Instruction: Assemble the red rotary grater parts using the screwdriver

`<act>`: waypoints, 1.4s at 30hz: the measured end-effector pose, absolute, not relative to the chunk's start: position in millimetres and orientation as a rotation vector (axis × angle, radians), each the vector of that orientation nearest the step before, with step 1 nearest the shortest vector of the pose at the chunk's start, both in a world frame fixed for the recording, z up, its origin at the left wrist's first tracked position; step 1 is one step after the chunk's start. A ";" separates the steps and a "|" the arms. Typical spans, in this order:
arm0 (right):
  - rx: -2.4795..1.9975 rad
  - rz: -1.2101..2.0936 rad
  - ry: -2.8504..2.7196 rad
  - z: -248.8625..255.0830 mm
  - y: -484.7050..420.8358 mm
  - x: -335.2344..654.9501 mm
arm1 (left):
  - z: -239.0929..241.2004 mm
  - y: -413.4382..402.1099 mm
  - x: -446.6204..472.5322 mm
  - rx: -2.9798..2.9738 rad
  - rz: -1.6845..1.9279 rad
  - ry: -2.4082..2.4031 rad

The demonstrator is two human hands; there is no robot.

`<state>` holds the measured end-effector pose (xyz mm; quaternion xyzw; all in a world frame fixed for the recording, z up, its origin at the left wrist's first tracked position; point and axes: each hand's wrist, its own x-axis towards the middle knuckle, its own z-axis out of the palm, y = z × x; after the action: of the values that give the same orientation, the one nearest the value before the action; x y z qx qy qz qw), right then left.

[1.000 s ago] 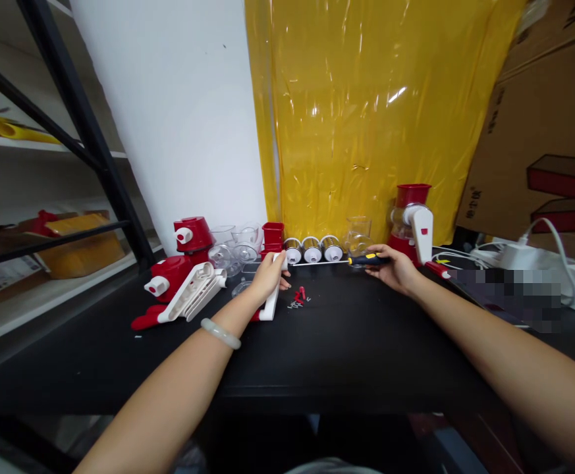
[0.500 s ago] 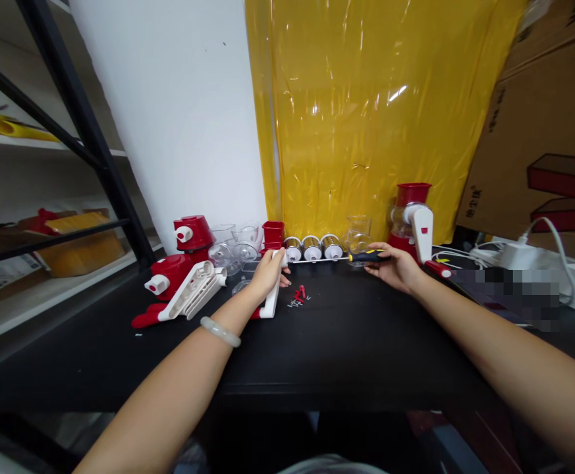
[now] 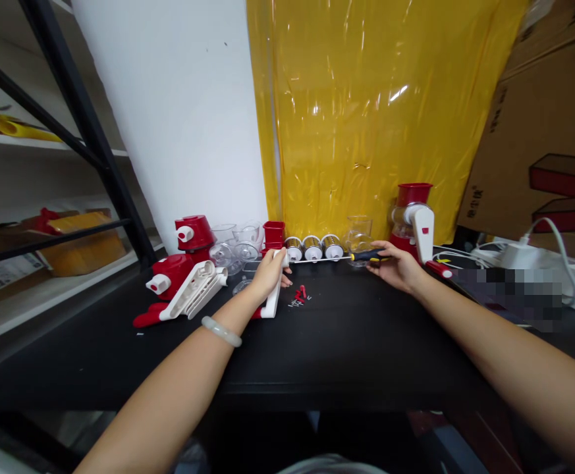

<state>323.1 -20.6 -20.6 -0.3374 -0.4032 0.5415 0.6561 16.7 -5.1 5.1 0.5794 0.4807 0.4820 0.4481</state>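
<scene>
A white wall (image 3: 183,99) and a hanging yellow sheet (image 3: 366,118) stand behind the table (image 3: 346,362), with a tall carton (image 3: 534,138) at the right and a shelf (image 3: 60,158) at the left. The black table runs across the view, with its near edge low in the frame.

Toward the far edge, right of the middle, a red-and-white machine (image 3: 413,224) stands upright. Two red housings (image 3: 193,232) sit by the far left corner, one behind the other, and just beside them white arms (image 3: 195,293) with red grips lie on the table. Clear cups (image 3: 242,243) are grouped to the right of these, next to a red hopper (image 3: 274,233) at the far edge.

The left hand (image 3: 270,273) is wrapped around a white crank (image 3: 271,304), held above the middle of the table, slanting with its lower end toward the near edge. The right hand (image 3: 396,266) pinches the screwdriver (image 3: 366,255) by its handle end, between thumb and fingers. The shaft runs level to the crank's upper end; whether the tip is seated cannot be made out.

Three metal drums (image 3: 313,249) stand in a row near the far edge, behind the shaft. A pale bracelet (image 3: 221,331) circles the left wrist. Between the hands, nearer the left, small red clips (image 3: 301,293) and loose screws (image 3: 295,303) lie on the table.
</scene>
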 end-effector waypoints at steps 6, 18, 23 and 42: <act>-1.040 0.993 -1.040 -28.2 -11.7 324.3 | 4.1 -3.8 16.5 1.447 1.180 1.207; -0.851 1.152 -0.916 -25.7 -14.5 325.8 | 0.4 -5.4 17.2 1.486 1.177 1.164; -1.060 0.930 -1.009 -31.5 -7.7 325.2 | 0.4 -6.0 17.1 1.493 1.172 1.169; -0.926 0.979 -0.969 -26.5 -9.6 325.3 | 5.3 -5.6 16.7 1.533 1.179 1.158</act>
<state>325.3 -9.6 -26.5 -0.4117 -0.4307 0.4350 0.6751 16.7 -5.6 5.3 0.6141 0.4639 0.4723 0.4296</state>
